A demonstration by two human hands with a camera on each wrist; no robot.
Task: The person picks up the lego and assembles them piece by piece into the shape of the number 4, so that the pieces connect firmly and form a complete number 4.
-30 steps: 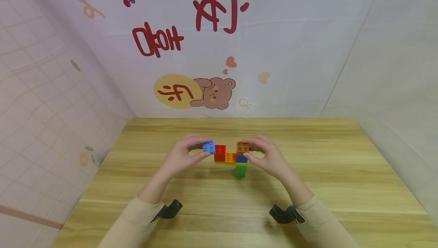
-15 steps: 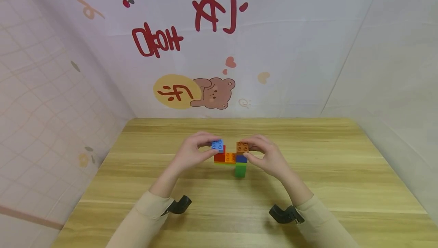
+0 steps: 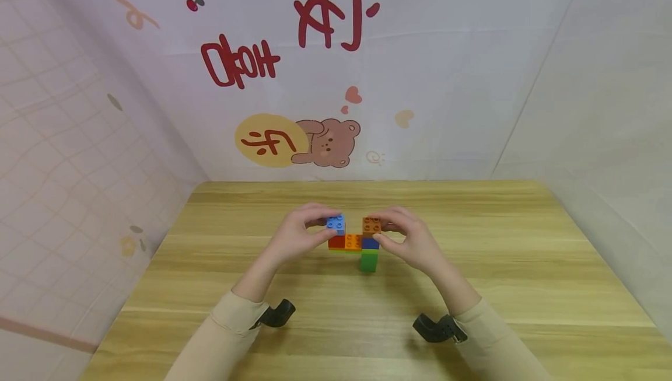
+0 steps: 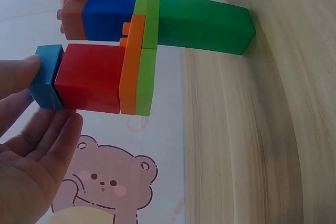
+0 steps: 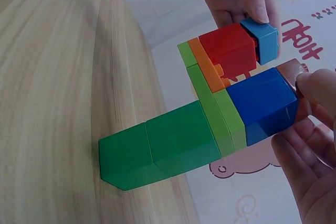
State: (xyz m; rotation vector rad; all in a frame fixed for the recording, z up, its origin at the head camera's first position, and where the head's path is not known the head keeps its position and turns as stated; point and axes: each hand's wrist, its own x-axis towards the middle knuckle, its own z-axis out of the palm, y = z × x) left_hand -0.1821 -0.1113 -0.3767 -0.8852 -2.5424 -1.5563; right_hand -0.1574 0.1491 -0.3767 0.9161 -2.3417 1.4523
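Note:
My left hand (image 3: 300, 234) pinches a light blue toy brick (image 3: 336, 226) between thumb and fingers, over a red brick (image 4: 90, 80). In the right wrist view a narrow gap shows between the two, the light blue one slightly tilted. The red brick sits on an orange plate (image 4: 132, 72), which lies on light green plates (image 5: 223, 116). A dark blue brick (image 5: 265, 103) rises from the same light green layer, topped by a brown brick (image 3: 371, 227). My right hand (image 3: 412, 240) grips that brown brick. Dark green bricks (image 5: 181, 140), stacked in a column, carry everything.
The structure stands on a wood-grain table (image 3: 336, 328), overhanging to the left of its column. A white cloth (image 3: 446, 77) with printed characters and a bear hangs behind the table. Black wrist mounts (image 3: 278, 314) stick out from both sleeves.
My left hand has moved right with the light blue brick, from beside the red brick to on top of it. The right hand has kept its grip on the brown brick.

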